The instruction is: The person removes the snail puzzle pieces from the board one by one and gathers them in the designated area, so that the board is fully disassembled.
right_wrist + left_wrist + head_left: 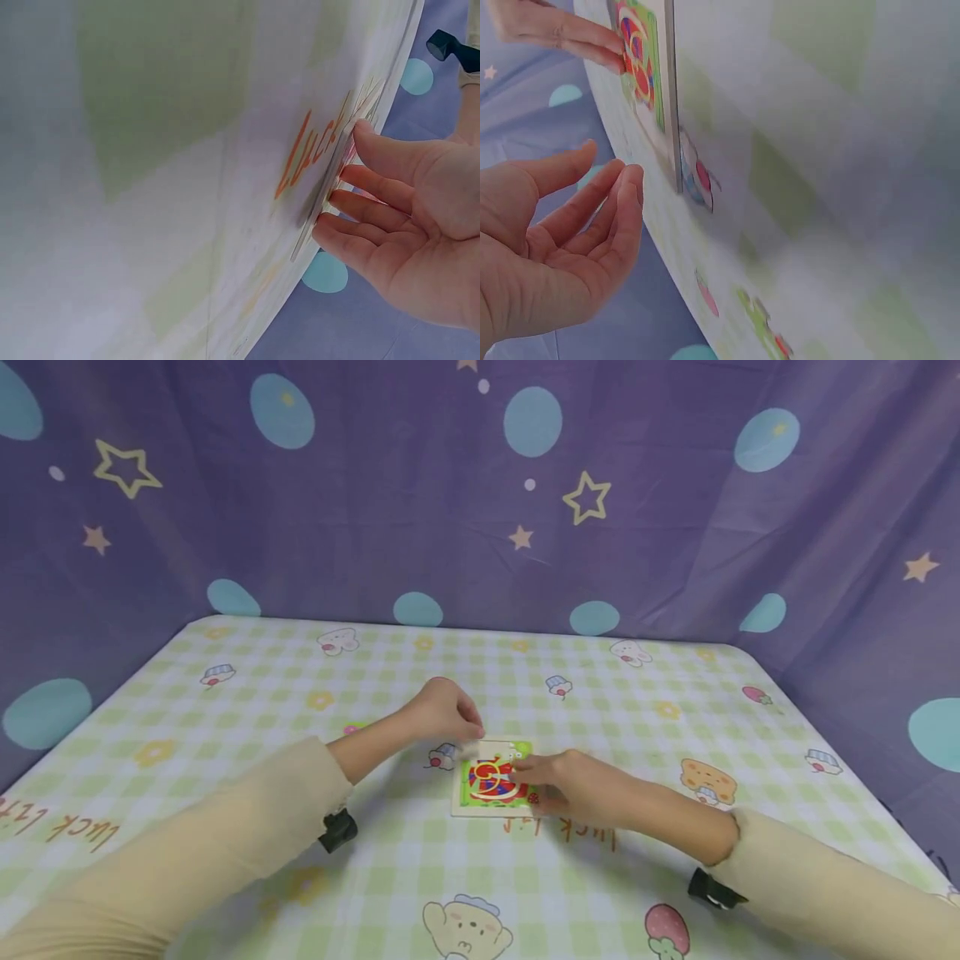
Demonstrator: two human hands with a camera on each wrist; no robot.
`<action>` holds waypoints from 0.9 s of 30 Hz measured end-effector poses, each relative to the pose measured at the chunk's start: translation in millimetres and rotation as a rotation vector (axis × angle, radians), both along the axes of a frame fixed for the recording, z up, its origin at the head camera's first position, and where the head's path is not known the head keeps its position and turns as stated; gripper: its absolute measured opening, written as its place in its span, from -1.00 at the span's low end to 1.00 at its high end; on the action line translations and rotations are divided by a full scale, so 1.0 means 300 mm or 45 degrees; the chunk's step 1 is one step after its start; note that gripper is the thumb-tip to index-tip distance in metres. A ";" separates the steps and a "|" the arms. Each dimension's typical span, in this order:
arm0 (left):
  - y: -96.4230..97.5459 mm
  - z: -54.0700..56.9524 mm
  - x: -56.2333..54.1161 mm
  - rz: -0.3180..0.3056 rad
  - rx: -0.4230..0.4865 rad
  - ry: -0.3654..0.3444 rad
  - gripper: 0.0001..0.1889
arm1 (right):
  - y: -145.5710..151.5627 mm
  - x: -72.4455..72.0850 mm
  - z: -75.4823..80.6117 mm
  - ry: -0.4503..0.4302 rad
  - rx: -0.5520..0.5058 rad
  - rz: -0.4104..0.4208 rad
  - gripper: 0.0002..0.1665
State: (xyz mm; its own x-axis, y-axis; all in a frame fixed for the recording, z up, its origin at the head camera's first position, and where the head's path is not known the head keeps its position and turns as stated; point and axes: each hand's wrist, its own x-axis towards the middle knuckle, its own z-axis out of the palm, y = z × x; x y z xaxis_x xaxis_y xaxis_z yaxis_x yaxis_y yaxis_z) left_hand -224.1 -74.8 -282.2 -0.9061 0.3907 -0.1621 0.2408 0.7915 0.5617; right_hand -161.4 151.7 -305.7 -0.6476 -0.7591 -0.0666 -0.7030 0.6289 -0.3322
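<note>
A small wooden jigsaw puzzle (495, 810) with a green border and a red, blue and yellow picture lies flat on the table. The strip of its board along the far left is bare pale wood. My left hand (446, 710) hovers by the puzzle's far left corner, fingers loosely bent and thumb apart; nothing is between them in the left wrist view. From the right, my right hand (577, 785) reaches over the puzzle, its extended fingertips (324, 222) resting at the board's right side and on the picture.
A green and red puzzle piece (761, 321) lies on the table left of the board, mostly hidden behind the left forearm in the head view. The table has a green checked cloth (420, 893) with printed cartoons. A purple curtain (420, 527) hangs behind it.
</note>
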 end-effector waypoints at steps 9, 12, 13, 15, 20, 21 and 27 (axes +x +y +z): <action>0.086 -0.043 0.011 -0.048 -0.011 -0.072 -0.88 | 0.017 0.011 -0.001 0.008 -0.002 0.063 -0.51; 0.111 -0.052 0.018 -0.052 -0.030 -0.066 -0.89 | 0.021 0.009 0.001 0.005 0.005 0.069 -0.50; 0.116 -0.057 0.020 -0.057 -0.033 -0.057 -0.90 | 0.021 0.009 0.002 0.002 0.008 0.071 -0.50; 0.124 -0.062 0.027 -0.060 -0.036 -0.041 -0.90 | 0.022 0.009 0.002 -0.004 0.011 0.073 -0.50; 0.128 -0.070 0.037 -0.073 -0.037 -0.008 -0.90 | 0.022 0.007 0.002 -0.007 0.016 0.072 -0.50; 0.129 -0.070 0.039 -0.074 -0.037 -0.003 -0.90 | 0.022 0.007 0.002 -0.003 0.020 0.071 -0.50; 0.136 -0.072 0.054 -0.065 -0.001 0.034 -0.90 | 0.019 0.007 0.000 -0.006 0.027 0.075 -0.49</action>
State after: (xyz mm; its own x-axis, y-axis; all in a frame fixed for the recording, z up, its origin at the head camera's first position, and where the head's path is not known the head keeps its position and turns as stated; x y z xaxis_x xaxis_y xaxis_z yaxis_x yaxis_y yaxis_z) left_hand -207.9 -34.1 -303.9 -0.8891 0.4363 -0.1386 0.2955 0.7782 0.5541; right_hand -159.4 157.4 -305.8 -0.6017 -0.7941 -0.0859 -0.7374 0.5936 -0.3223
